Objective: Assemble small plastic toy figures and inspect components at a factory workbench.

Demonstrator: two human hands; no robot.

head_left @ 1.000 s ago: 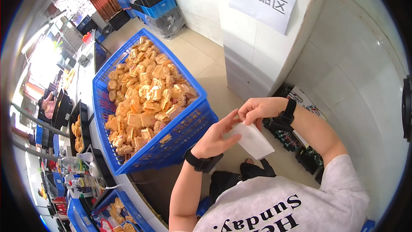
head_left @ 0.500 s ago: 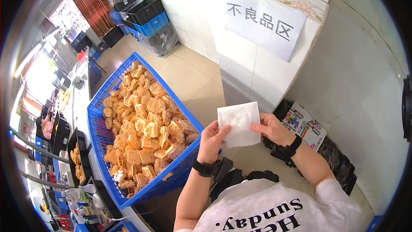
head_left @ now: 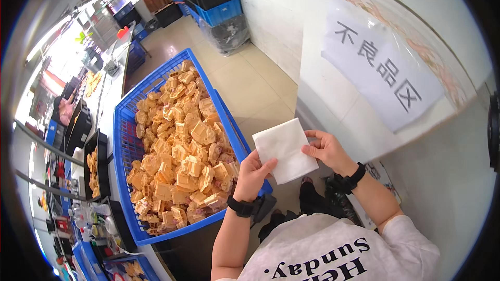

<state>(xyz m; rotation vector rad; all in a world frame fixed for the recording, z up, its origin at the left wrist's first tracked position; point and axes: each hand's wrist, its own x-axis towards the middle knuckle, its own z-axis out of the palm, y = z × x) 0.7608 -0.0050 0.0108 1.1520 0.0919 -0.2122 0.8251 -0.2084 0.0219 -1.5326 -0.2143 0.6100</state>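
A flat white square, apparently a folded paper tissue (head_left: 285,151), is stretched between my two hands in front of my body. My left hand (head_left: 253,175) pinches its lower left edge, with the thumb lying on top. At its right edge my right hand (head_left: 329,151) grips it, thumb on top and fingers behind. Close by my left hand stands a large blue plastic basket (head_left: 123,173), heaped with tan moulded plastic pieces (head_left: 179,151). Both wrists carry black straps.
A white wall pillar bears a paper sign (head_left: 383,65) at the right. Black and blue crates (head_left: 214,8) are stacked at the far wall. Along the left runs a workbench with a black tray (head_left: 95,169) of tan pieces. A blue bin (head_left: 130,268) stands at the lower left.
The view has swung, so the wall sign now sits farther right. Both hands keep hold of the white tissue, which has tilted and shows a smoother face.
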